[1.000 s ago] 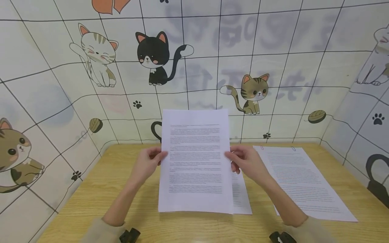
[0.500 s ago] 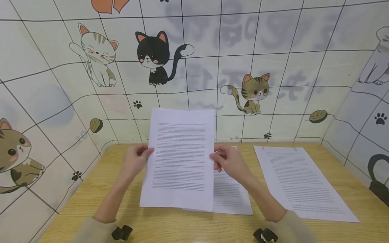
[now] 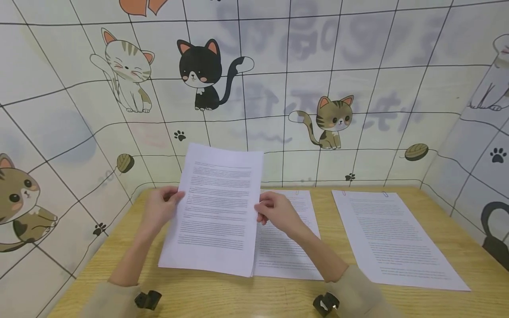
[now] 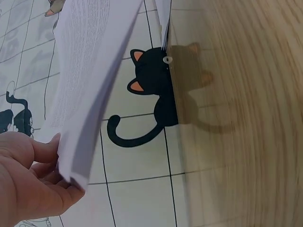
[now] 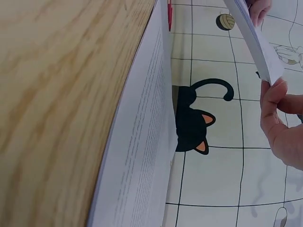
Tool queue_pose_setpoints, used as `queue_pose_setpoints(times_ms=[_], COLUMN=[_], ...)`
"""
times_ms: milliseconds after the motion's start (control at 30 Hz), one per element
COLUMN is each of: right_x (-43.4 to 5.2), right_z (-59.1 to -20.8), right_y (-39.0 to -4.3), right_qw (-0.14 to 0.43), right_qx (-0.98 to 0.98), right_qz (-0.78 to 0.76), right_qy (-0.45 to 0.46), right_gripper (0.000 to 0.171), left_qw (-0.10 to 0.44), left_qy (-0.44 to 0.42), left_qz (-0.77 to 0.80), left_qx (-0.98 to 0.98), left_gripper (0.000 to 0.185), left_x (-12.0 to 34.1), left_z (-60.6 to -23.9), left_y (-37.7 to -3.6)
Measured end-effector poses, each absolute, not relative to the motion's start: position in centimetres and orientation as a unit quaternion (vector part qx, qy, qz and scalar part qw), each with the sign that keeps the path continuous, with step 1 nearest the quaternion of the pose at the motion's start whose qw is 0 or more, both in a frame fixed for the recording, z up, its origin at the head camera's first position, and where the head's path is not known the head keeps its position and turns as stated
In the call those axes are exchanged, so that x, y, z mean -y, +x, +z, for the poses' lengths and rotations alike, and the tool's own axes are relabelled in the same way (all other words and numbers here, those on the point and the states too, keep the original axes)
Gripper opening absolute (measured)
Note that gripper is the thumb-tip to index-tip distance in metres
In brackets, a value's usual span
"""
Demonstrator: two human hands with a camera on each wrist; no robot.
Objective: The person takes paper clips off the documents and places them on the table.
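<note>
A stack of printed paper sheets [image 3: 214,207] is held up, tilted, above the left part of the table. My left hand [image 3: 161,207] pinches its left edge between thumb and fingers. On the opposite edge my right hand [image 3: 278,213] pinches the sheets the same way. In the left wrist view the left hand [image 4: 33,177] grips the bent paper edge [image 4: 78,156]. The right wrist view has the right hand [image 5: 284,123] holding the stack's edge [image 5: 262,52], raised off the table. Behind it lies a second printed stack [image 3: 292,247] with a paper clip [image 3: 297,192] at its top, partly covered.
On the right of the wooden table [image 3: 278,300] lies another printed stack [image 3: 401,240], with a red paper clip [image 3: 343,193] and a second clip [image 3: 385,194] along its top edge. A wall covering [image 3: 262,97] with cartoon cats encloses the table's back and sides.
Both hands have carried the held paper stack leftward, tilting it a little more. More of the clipped stack behind it now shows. The right-hand stack has stayed in place.
</note>
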State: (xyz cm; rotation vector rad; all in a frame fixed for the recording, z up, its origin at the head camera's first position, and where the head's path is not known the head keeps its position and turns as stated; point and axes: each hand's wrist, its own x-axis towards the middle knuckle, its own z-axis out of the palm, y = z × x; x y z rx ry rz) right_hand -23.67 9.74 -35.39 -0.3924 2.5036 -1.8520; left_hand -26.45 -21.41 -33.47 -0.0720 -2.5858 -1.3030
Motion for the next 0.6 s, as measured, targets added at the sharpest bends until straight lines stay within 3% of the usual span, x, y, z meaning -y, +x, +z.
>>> queue_pose_setpoints(times_ms=[600], right_x=[-4.0], right_z=[-36.6], right_y=[-25.7], right_qw=[-0.003], right_qx=[-0.797], right_qz=[-0.593], right_qy=[-0.113], right_gripper=[0.015], left_qw=[0.116], left_qy=[0.014], left_qz=[-0.411], left_qx=[0.904], left_gripper=[0.028], left_x=[25.2], left_z=[-34.1], left_y=[-27.1])
